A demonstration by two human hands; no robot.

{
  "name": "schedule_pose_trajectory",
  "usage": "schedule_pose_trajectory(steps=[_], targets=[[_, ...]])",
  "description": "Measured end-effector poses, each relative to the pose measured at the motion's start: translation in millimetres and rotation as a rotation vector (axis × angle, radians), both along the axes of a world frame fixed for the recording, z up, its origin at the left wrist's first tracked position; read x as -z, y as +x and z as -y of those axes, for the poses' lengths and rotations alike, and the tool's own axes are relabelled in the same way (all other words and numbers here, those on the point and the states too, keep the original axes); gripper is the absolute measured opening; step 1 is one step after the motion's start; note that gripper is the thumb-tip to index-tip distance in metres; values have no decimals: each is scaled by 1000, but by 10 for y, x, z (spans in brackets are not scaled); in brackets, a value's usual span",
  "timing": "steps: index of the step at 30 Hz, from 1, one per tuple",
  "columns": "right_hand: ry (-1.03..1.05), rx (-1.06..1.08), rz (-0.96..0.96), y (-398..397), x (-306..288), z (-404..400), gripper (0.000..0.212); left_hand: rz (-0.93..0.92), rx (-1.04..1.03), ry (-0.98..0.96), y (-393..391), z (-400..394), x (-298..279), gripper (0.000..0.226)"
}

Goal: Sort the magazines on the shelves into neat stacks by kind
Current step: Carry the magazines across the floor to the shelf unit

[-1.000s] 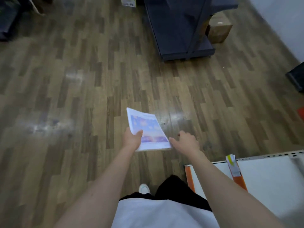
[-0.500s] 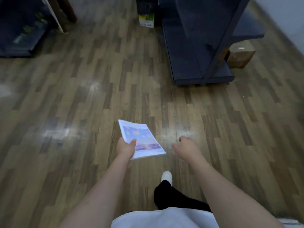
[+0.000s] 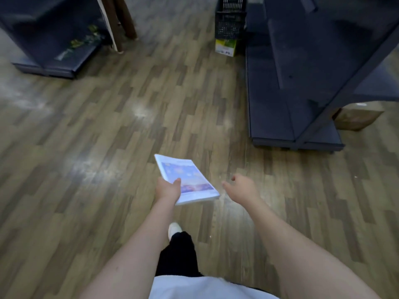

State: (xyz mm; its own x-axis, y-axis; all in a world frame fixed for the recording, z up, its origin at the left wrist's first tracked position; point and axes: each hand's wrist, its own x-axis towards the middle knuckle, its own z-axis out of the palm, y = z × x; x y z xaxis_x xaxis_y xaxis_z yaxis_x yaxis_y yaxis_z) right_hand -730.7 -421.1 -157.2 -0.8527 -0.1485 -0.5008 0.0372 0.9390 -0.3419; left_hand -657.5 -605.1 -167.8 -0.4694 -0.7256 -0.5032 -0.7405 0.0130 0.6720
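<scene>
At the bottom of the frame a white shoe (image 3: 174, 229) steps forward over the wood floor (image 3: 86, 190), so the person looks to be walking with the load. Mid-frame, the left hand (image 3: 168, 189) grips a thin stack of magazines (image 3: 187, 180) at its near left corner, thumb on the cover, the rest jutting out unsupported and tilted. The right hand (image 3: 243, 188) hangs just beside the stack, loosely curled and holding nothing. The risk, as I judge it, is that the one-handed corner grip lets the glossy copies fan or slide off mid-stride, mixing kinds; the free hand underneath would steady them. Farther off, the dark shelf (image 3: 291, 108) at right and another shelf (image 3: 49, 46) at upper left have low bases to trip on
</scene>
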Motion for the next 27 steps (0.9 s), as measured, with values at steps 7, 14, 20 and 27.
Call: schedule_pose_trajectory(steps=[7, 14, 20, 27], targets=[[-54, 64, -64, -1176, -83, 874, 49, -24, 26, -24, -1259, 957, -103, 46], [12, 63, -99, -1991, -191, 1592, 50, -31, 74, -1, -2312, 1669, -229, 46], [68, -2, -144, -2600, -199, 1957, 46, 14, 139, 1, -2945, 1876, -194, 45], [85, -13, -121, -3706, -135, 2126, 48, 21, 138, 17, -3990, 2087, -140, 45]])
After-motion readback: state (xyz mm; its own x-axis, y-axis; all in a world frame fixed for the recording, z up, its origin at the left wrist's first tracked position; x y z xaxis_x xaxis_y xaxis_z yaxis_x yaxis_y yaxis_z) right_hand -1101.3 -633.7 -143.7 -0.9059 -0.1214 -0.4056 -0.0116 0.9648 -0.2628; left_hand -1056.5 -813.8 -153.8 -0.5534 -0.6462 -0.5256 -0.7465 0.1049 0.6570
